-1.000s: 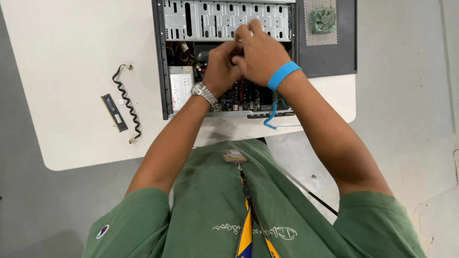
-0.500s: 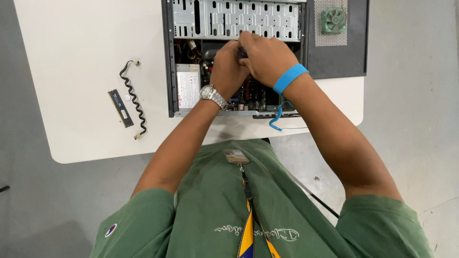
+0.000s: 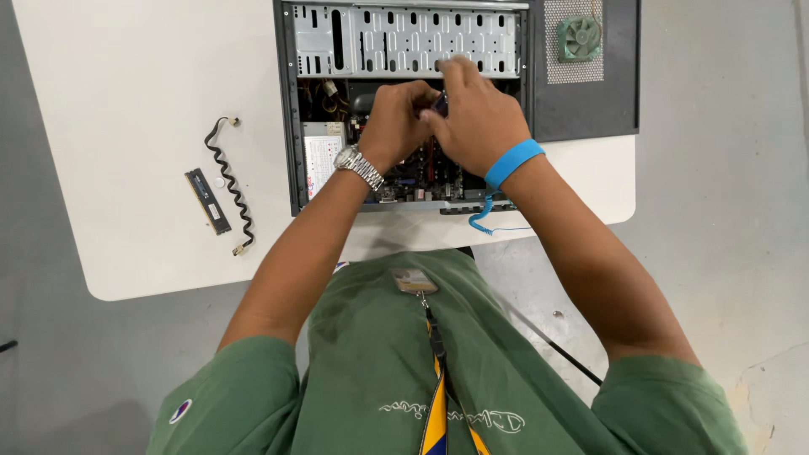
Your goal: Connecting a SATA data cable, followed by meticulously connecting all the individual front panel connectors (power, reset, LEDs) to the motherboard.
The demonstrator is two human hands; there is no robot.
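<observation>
Two hands deep in an open computer case (image 3: 291, 126) lying flat on the white table (image 3: 126, 101). Left hand (image 3: 400, 122), steel watch at the wrist, curled shut around a small dark part (image 3: 440, 103), hardly showing between the fingers. Right hand (image 3: 476, 118), blue strap with a coiled lead (image 3: 482, 221) at the wrist, folded over the same spot, thumb and fingers pressed together there; impossible to tell whether that grip bears on the part or only on the other hand.

Risk, as a judgement: slipping off the part and knocking into the circuit board or the loose wires below, through working blind with both hands covering the spot. Possible snagging of the coiled lead on the case's front edge too, hanging just there.

Inside the case: perforated metal drive cage (image 3: 404, 40) along the top, wire bundles beneath it, a silver labelled box (image 3: 320, 160) at the left, circuit board under the hands. Beside the case, a dark side panel with a green fan (image 3: 580, 38). Well apart on the table: a memory stick (image 3: 207, 200) and a twisted black cable (image 3: 229, 185), just beside each other.
</observation>
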